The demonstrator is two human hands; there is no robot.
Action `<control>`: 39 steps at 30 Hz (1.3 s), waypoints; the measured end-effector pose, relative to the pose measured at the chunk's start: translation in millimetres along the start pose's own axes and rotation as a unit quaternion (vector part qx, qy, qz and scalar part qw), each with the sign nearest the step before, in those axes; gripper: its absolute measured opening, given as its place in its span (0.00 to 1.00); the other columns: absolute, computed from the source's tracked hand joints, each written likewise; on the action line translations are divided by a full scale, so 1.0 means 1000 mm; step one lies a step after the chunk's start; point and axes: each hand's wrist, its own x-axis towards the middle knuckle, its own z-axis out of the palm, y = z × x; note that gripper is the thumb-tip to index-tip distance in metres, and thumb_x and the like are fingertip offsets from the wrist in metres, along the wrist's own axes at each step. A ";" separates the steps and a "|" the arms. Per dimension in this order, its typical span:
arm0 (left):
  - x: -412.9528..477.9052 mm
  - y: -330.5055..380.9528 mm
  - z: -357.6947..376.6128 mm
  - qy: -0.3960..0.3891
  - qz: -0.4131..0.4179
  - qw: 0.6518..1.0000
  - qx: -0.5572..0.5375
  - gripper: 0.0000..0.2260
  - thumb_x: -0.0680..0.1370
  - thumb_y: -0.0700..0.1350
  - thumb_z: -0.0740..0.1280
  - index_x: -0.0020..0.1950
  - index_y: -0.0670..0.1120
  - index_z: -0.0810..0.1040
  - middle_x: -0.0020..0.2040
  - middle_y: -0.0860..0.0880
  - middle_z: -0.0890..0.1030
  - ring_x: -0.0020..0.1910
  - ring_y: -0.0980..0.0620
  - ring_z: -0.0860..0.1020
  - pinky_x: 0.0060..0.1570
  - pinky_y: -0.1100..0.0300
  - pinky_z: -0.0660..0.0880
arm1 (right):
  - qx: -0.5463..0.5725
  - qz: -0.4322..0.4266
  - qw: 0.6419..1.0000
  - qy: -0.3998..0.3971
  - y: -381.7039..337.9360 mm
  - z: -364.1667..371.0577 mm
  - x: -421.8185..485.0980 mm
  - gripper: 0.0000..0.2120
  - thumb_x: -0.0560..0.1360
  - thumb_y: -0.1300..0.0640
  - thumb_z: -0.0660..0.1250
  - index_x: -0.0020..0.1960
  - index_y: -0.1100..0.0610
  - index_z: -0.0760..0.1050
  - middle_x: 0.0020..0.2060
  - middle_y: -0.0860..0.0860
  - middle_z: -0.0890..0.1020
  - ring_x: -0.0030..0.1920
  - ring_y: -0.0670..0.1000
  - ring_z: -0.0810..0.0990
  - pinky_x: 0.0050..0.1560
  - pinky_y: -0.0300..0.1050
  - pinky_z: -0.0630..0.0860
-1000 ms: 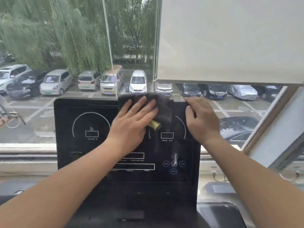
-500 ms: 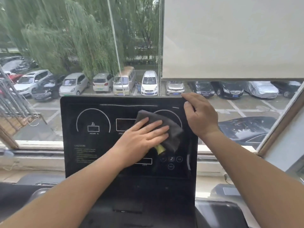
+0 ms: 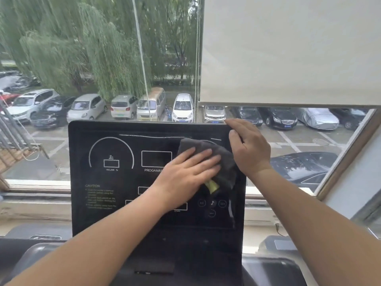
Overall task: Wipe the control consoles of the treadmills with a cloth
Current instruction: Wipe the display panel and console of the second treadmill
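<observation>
The left hand [image 3: 185, 174], grip spread flat, pressed the dark cloth [image 3: 226, 156] on the console [image 3: 123, 182] mid-frame. The right hand [image 3: 249, 149] curled its grip round the console's upper-right corner.

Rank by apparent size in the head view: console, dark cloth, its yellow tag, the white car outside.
1. treadmill console
2. dark cloth, partly under the left hand
3. white car, small only through distance
4. yellow tag
</observation>
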 end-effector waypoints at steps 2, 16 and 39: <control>0.021 0.002 -0.006 0.037 -0.127 0.991 -0.016 0.26 0.78 0.44 0.62 0.77 0.49 0.74 0.79 0.51 0.70 0.80 0.48 0.65 0.80 0.45 0.59 | 0.015 0.013 1.000 -0.013 -0.001 0.000 0.001 0.22 0.80 0.46 0.54 0.68 0.45 0.80 0.68 0.39 0.79 0.72 0.42 0.72 0.71 0.45 0.68; 0.043 -0.003 -0.015 -0.002 -0.091 0.996 -0.003 0.30 0.78 0.49 0.60 0.81 0.51 0.67 0.83 0.52 0.62 0.83 0.48 0.58 0.81 0.44 0.50 | 0.343 0.152 0.924 -0.078 -0.002 -0.032 0.015 0.20 0.85 0.55 0.54 0.54 0.55 0.86 0.54 0.47 0.87 0.57 0.42 0.83 0.60 0.39 0.75; 0.014 0.080 0.024 -0.033 -0.055 0.992 -0.108 0.30 0.74 0.42 0.69 0.77 0.50 0.74 0.81 0.53 0.67 0.83 0.48 0.58 0.82 0.45 0.48 | 0.262 0.147 0.954 -0.017 -0.001 -0.015 0.004 0.16 0.85 0.51 0.58 0.58 0.49 0.86 0.54 0.41 0.86 0.58 0.38 0.81 0.60 0.35 0.73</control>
